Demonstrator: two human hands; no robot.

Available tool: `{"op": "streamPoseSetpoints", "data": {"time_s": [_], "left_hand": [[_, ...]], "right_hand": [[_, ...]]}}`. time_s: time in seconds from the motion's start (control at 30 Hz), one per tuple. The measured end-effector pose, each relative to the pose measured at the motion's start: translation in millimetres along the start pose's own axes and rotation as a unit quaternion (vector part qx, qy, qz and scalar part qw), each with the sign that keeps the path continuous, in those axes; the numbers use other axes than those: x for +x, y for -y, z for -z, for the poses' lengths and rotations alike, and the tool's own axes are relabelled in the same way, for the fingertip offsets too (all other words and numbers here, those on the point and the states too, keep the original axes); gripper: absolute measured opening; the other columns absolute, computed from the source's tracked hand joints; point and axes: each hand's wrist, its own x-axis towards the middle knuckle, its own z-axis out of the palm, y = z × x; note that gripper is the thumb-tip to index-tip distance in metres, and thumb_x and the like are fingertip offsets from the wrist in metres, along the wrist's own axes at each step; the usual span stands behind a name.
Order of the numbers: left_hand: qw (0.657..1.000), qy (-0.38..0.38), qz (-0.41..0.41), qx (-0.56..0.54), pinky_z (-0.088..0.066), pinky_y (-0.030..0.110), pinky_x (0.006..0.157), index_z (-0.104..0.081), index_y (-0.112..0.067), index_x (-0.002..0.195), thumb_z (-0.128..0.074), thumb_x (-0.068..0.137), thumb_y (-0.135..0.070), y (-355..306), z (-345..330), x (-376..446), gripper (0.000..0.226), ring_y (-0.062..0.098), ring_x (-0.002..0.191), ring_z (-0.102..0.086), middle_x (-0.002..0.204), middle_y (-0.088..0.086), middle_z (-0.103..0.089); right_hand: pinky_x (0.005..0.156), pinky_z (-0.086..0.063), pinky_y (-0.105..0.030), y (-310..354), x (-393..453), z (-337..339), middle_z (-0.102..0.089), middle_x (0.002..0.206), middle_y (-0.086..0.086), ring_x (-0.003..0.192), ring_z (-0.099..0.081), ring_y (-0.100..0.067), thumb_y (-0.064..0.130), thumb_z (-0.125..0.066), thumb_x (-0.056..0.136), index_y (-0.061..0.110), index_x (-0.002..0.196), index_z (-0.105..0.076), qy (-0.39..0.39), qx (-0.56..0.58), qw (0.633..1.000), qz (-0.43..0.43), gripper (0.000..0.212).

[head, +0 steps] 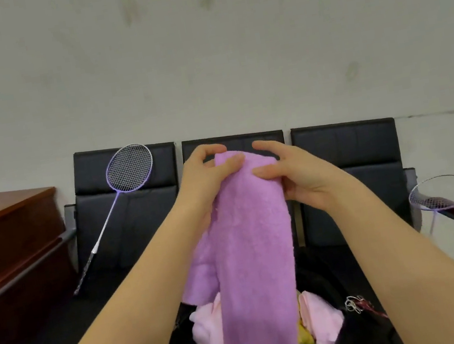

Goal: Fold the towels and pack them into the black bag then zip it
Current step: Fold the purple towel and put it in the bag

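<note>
Above black bag [363,329], left hand [206,181] and right hand [295,172] pinch top edge of purple towel [252,257], hanging long. Folding step; next likely halve, lower beside pink towel [207,331].

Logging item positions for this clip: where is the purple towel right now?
Centre of the head view: the purple towel hangs from the left hand and right hand, above the pink towel.

purple towel [252,257] cut off below, black bag [364,335] mostly hidden
</note>
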Motion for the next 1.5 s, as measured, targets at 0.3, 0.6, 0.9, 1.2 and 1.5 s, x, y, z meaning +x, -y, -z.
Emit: {"op": "streamPoseSetpoints", "data": {"time_s": [0.3, 0.6, 0.9, 1.2, 1.5], "left_hand": [[0.995, 0.016, 0.049, 0.087, -0.056, 0.032, 0.077, -0.041, -0.038, 0.135, -0.081, 0.072, -0.013, 43.6, 28.1, -29.6, 0.079, 0.021, 0.096, -0.067, 0.111, 0.012, -0.064], [0.996, 0.010, 0.077, 0.036, -0.054, 0.041, 0.090, -0.041, -0.031, 0.138, -0.083, 0.067, -0.028, 79.5, 10.7, -20.0, 0.083, 0.024, 0.109, -0.063, 0.128, 0.011, -0.057], [0.994, 0.028, 0.041, 0.101, -0.045, 0.038, 0.103, -0.033, -0.034, 0.144, -0.086, 0.065, -0.020, 94.9, 21.9, -24.7, 0.096, 0.014, 0.127, -0.045, 0.136, -0.011, -0.039], [0.997, 0.052, 0.048, 0.038, -0.041, 0.041, 0.108, -0.030, -0.034, 0.146, -0.082, 0.065, -0.034, 94.5, 14.4, -11.3, 0.096, 0.012, 0.134, -0.039, 0.145, -0.008, -0.036], [0.996, 0.031, 0.081, 0.005, -0.057, 0.041, 0.078, -0.031, -0.036, 0.145, -0.073, 0.077, 0.001, 86.0, 31.6, -5.7, 0.088, 0.026, 0.093, -0.069, 0.107, 0.017, -0.068]], "right_hand": [[0.078, -0.053, -0.030, -54.0, 12.2, -21.7, -0.062, 0.113, -0.006, 0.094, -0.062, -0.017, 0.018, -0.058, 0.096, 0.012, 0.127, -0.057, -0.044, 0.164, 0.985, -0.036, 0.031], [0.085, -0.058, -0.037, -79.2, 13.9, -3.3, -0.055, 0.130, -0.016, 0.110, -0.064, -0.033, 0.003, -0.068, 0.085, 0.029, 0.139, -0.048, 0.012, -0.023, 0.999, -0.027, 0.064], [0.070, -0.055, -0.030, -96.8, 29.2, -15.5, -0.067, 0.091, -0.006, 0.079, -0.064, -0.017, 0.016, -0.065, 0.092, 0.011, 0.106, -0.065, -0.083, 0.132, 0.986, -0.051, 0.015], [0.076, -0.060, -0.036, -84.6, 24.6, -2.8, -0.061, 0.119, -0.019, 0.090, -0.067, -0.025, 0.005, -0.066, 0.088, 0.026, 0.136, -0.049, 0.017, -0.057, 0.998, -0.030, 0.055], [0.082, -0.054, -0.032, -91.2, 36.9, -12.3, -0.063, 0.120, -0.004, 0.101, -0.063, -0.017, 0.022, -0.059, 0.096, 0.018, 0.122, -0.058, -0.038, 0.088, 0.995, -0.034, 0.027]]}}
